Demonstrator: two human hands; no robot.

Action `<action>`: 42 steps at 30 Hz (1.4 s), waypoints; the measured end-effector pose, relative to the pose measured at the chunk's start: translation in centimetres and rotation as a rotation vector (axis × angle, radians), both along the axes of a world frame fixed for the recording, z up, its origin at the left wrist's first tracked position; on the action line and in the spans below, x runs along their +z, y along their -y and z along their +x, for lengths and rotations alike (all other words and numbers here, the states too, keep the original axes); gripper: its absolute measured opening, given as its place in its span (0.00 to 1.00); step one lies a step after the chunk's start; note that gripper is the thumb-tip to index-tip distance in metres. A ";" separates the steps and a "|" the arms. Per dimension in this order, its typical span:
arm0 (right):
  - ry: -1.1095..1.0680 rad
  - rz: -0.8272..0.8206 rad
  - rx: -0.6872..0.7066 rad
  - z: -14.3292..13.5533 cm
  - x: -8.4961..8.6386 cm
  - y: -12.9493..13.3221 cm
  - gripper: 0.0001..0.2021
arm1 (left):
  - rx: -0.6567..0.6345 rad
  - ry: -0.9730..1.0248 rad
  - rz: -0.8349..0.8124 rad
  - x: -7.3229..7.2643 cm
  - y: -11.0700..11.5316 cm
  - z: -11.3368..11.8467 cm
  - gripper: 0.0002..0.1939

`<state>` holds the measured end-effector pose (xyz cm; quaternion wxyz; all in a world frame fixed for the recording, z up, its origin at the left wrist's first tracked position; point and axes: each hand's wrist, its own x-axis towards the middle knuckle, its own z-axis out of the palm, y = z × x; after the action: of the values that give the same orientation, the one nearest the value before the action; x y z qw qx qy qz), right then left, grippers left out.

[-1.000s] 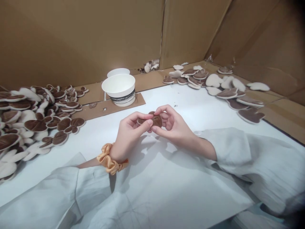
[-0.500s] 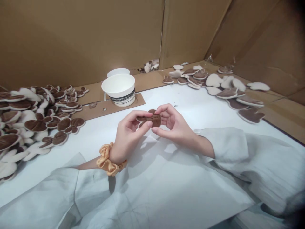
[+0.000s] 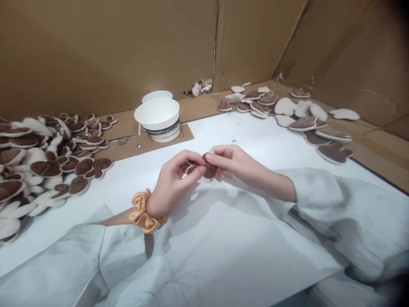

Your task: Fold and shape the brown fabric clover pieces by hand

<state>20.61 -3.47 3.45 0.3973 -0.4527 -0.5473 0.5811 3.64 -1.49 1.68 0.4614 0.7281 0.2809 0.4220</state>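
Note:
Between my fingertips, over the white tabletop, is a small lobed piece of brown plush fabric (image 3: 210,172) with a pale edge. My left hand (image 3: 177,175) pinches its left part between thumb and fingers; an orange scrunchie (image 3: 142,212) circles that wrist. From the other side, my right hand (image 3: 238,164) grips the same piece, thumb on top and the fingers partly hidden behind it. Much of the plush piece is covered by my fingers. Whether a needle or thread is there, I cannot make out.
A large heap of brown and white plush pieces (image 3: 46,168) lies on the left. More plush pieces (image 3: 303,123) are spread at the back right. White paper cups (image 3: 157,113), the front one wound with black thread, stand on a cardboard strip. Cardboard walls (image 3: 108,51) enclose the table.
My right hand has turned, its thumb now pressing on top of the plush piece and its fingers going behind. My left hand keeps its pinch. The view has shifted slightly.

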 end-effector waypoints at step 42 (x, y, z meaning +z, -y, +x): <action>-0.141 0.120 0.148 0.9 -1.0 -0.9 0.13 | 0.024 0.079 0.038 -0.6 -0.8 -0.2 0.10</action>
<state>21.47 -2.54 2.49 0.4171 -0.3446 -0.5838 0.6054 3.45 -0.71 1.10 0.4531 0.7161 0.2634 0.4611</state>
